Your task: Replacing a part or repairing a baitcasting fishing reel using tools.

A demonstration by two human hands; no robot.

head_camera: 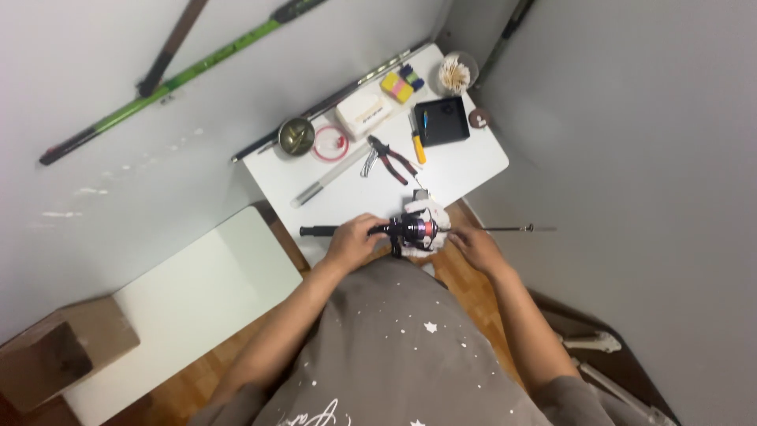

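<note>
Gripping fishing rod (441,229) at table edge (315,237), left hand (352,241) closed on handle, right hand (473,246) grip unclear

Black fishing rod with matt foam-like grip (319,231): thin glossy shaft. Black-and-pink spinning reel (414,229): glossy metal-look finish. Small white table (473,170): smooth, semi-matt laminate. Red-handled pliers (392,158): dark metal jaws, plastic-coated handles. Square black tray (442,121): matt plastic. Brown plank floor (473,296): wood, low sheen. Grey star-print garment (394,347): soft matt cloth.
</note>
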